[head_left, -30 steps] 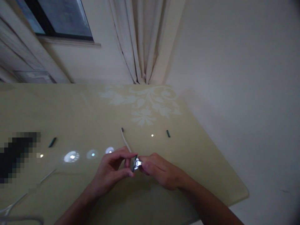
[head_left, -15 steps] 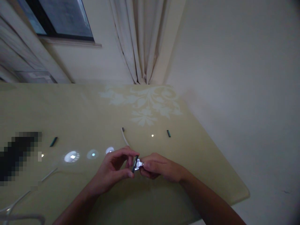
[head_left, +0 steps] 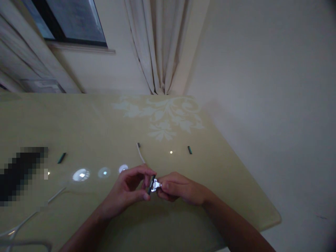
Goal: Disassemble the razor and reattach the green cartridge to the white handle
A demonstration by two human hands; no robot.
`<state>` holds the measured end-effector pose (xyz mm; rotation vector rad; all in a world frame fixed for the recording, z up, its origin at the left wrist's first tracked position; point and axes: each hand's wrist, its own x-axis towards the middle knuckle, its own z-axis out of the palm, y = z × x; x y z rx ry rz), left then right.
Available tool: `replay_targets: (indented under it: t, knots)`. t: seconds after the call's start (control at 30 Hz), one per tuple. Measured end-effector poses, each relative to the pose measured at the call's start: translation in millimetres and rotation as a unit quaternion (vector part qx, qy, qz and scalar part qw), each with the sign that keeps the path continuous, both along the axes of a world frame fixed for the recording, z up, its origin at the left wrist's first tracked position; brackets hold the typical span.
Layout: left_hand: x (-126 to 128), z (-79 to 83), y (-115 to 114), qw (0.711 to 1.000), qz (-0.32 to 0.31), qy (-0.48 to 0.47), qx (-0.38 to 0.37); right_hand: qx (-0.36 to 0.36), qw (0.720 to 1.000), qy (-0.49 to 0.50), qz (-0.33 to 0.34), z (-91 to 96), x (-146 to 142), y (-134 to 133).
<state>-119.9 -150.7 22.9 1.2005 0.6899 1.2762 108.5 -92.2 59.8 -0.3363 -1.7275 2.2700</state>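
- Our left hand (head_left: 124,192) pinches a dark strip (head_left: 151,185) between thumb and finger.
- Our right hand (head_left: 182,189) clamps its fingers on a shiny metal piece (head_left: 156,184) beside it.
- Both are over the surface (head_left: 236,196), towards its near edge.

the surface (head_left: 223,168) is yellow-green, patterned with paler scrolling leaves (head_left: 162,131). the metal piece (head_left: 155,184) is shiny silver, the slim strip (head_left: 151,185) dark; the loose strip (head_left: 189,150) mixes black and green. white cable (head_left: 141,156), cream curtain (head_left: 166,45), black window frame (head_left: 54,25).

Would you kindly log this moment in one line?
left hand: pinching dark strip | right hand: holding shiny metal piece | table: two loose strips
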Motion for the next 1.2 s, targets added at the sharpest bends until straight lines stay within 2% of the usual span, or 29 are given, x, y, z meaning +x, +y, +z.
replay_targets:
  t: [0.43,1.2]
  knots:
    - [-2.4,0.5,-7.2,0.996,0.037,0.067,0.046,0.07,0.996,0.031,-0.051,-5.3,-3.1,-3.9]
    - [2.1,4.5,-9.9,0.993,0.039,0.083,0.072,0.14,0.988,0.036,-0.048,-9.3,-2.5,-3.9]
